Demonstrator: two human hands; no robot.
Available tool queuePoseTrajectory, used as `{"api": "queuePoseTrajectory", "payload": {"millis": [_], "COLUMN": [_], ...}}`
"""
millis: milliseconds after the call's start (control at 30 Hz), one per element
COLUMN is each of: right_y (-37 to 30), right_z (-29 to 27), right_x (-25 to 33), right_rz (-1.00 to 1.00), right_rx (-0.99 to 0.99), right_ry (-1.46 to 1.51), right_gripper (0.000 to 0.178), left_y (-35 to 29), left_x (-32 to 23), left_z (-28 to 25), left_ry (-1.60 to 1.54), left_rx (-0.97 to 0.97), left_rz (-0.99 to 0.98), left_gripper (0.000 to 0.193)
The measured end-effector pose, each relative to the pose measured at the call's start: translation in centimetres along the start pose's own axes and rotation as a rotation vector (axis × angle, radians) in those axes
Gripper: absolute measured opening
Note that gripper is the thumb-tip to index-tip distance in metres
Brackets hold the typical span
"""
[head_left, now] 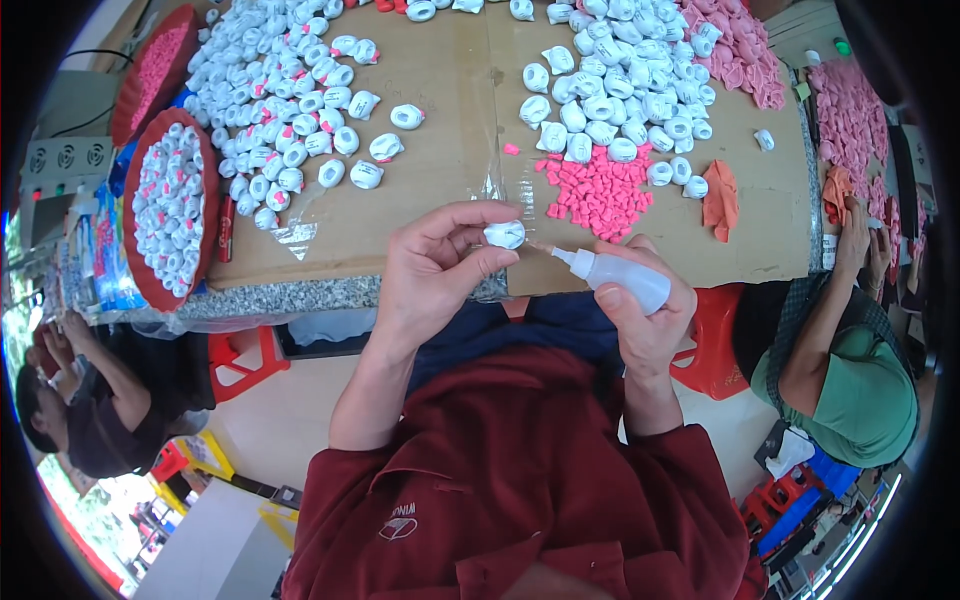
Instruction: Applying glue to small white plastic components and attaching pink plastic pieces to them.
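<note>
A small white rounded piece (505, 235) is sitting over the table's near edge, and the left hand (435, 265) is pinching it between thumb and forefinger, the fingertips covering part of it. The right hand (655, 310) is gripping a translucent squeeze bottle (628, 281), its thin nozzle pointing at the piece; the tip is blurring, so whether it's touching I can't tell. Most of the right fingers are hiding behind the bottle, and that hand is standing in front of the near fringe of the pink bits (598, 192). Beyond them a heap of white pieces (625, 85) is spreading, running off the top edge, with pink, soft-looking shapes (740, 60) lying behind on the right. An orange scrap (720, 200) is lying on the cardboard (445, 150). Over on the left, another white pile (265, 90) is crowding up to a red bowl (211, 195) loaded with more. Co-workers are sitting at either side, the dark rim cutting into both views.
</note>
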State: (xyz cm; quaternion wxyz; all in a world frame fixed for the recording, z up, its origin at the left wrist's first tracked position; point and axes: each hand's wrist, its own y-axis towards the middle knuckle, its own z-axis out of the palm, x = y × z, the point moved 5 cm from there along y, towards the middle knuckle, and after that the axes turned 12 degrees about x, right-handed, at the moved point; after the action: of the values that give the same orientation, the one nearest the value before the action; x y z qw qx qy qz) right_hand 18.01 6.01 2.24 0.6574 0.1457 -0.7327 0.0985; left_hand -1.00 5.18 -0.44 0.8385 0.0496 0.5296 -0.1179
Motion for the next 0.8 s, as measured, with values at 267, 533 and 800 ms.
{"api": "queuePoseTrajectory", "payload": {"millis": [267,533,800], "right_y": [0.0,-0.2,0.5], "right_z": [-0.3,-0.4,0.7], "right_x": [0.0,-0.3,-0.3], "right_rz": [-0.014,0.013,0.102], "right_rx": [-0.006,-0.010,-0.026], "right_ry": [-0.012,-0.005,0.137], "right_gripper": [0.036,0.034,0.041], "left_y": [0.2,0.0,-1.5], "left_x": [0.0,0.1,0.2], "left_z": [0.0,-0.2,-0.5], "left_ry": [0.007,-0.008,-0.027], "left_rx": [-0.027,-0.042,-0.071], "left_rz": [-0.006,0.014,-0.017], "left_gripper": [0.034,0.033,0.032]}}
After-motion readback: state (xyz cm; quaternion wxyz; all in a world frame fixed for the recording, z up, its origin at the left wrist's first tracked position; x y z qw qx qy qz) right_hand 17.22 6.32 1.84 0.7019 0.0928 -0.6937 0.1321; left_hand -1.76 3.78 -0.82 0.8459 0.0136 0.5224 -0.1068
